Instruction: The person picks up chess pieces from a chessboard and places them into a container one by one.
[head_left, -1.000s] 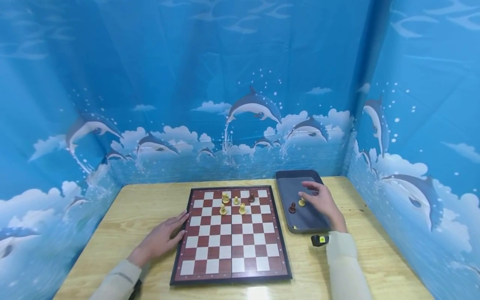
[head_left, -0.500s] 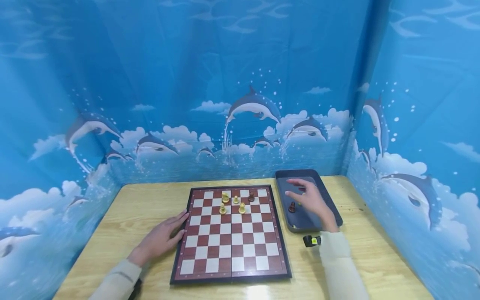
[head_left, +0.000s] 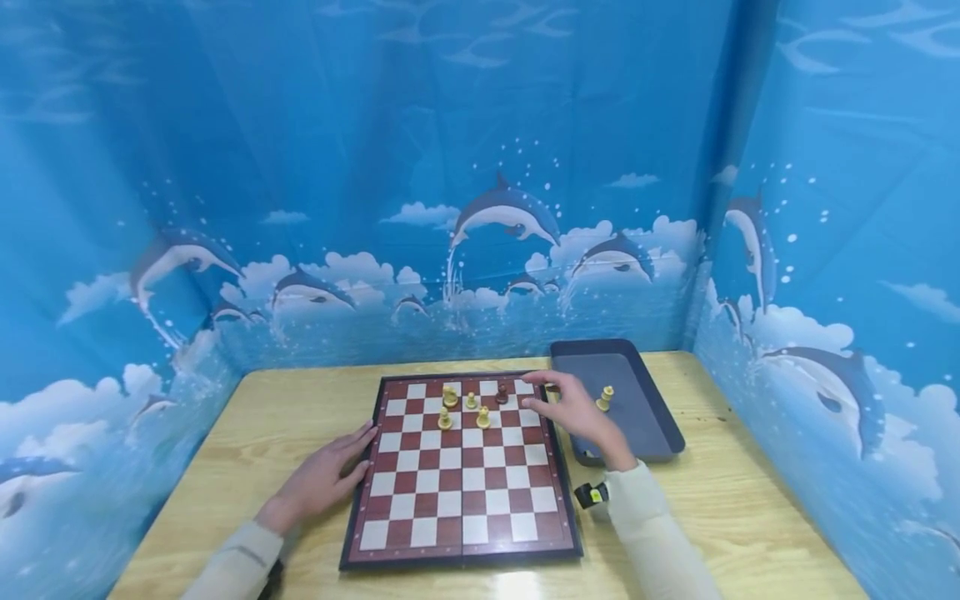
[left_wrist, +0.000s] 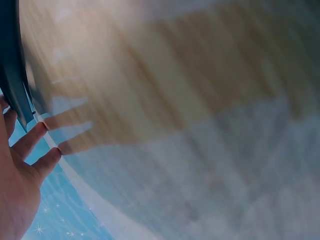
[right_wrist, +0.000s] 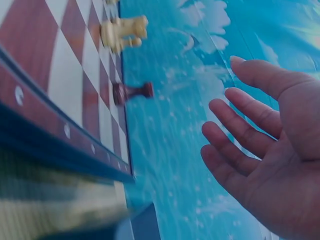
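Note:
A red-and-white chessboard (head_left: pixel 462 483) lies on the table. My left hand (head_left: pixel 318 479) rests its fingers against the board's left edge; the left wrist view shows the same hand (left_wrist: pixel 20 175). My right hand (head_left: pixel 573 410) hovers over the board's right edge, thumb and fingers apart; in the right wrist view this hand (right_wrist: pixel 270 145) holds nothing. A dark chess piece (head_left: pixel 502 395) stands just left of its fingertips. Several light chess pieces stand near the far side, one a castle-topped piece (right_wrist: pixel 125 34). Behind the right hand, part of the tray is hidden.
A dark grey tray (head_left: pixel 660 417) sits right of the board, with a tilted light chess piece (head_left: pixel 604 398) inside. The wooden table (head_left: pixel 742 492) extends beyond both. Blue dolphin-printed curtains (head_left: pixel 360 208) enclose the back and sides.
My right hand has moved left from over the tray to the board's right edge. It uncovers the light piece in the tray and now covers where the dark piece stood. The left hand stays put.

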